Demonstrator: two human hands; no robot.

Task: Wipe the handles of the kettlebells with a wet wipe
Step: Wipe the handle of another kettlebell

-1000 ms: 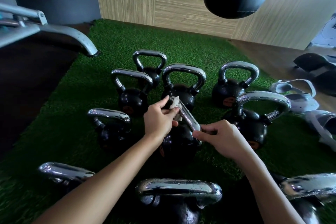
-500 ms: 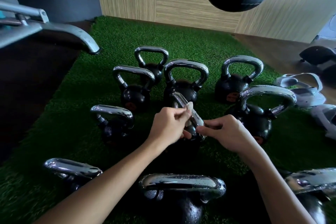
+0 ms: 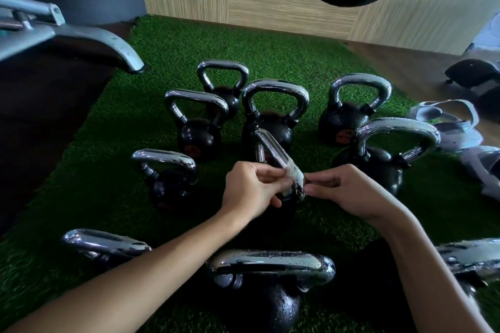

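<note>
Black kettlebells with chrome handles stand on green turf. Left hand and right hand pinch the central kettlebell's handle from either side.

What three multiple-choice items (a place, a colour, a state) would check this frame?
1. Where are both hands working?
A. On the hanging bag
B. On the centre kettlebell's handle
C. On the wooden floor

2. What colour is the mat under the kettlebells?
A. Red
B. Blue
C. Green

3. How does the nearest kettlebell's handle look?
A. Beaded with droplets
B. Wrapped in tape
C. Rusty

Answers:
1 B: the left hand and right hand pinch the centre kettlebell's handle.
2 C: the mat is green turf.
3 A: drops glisten on the nearest kettlebell's handle.
</note>
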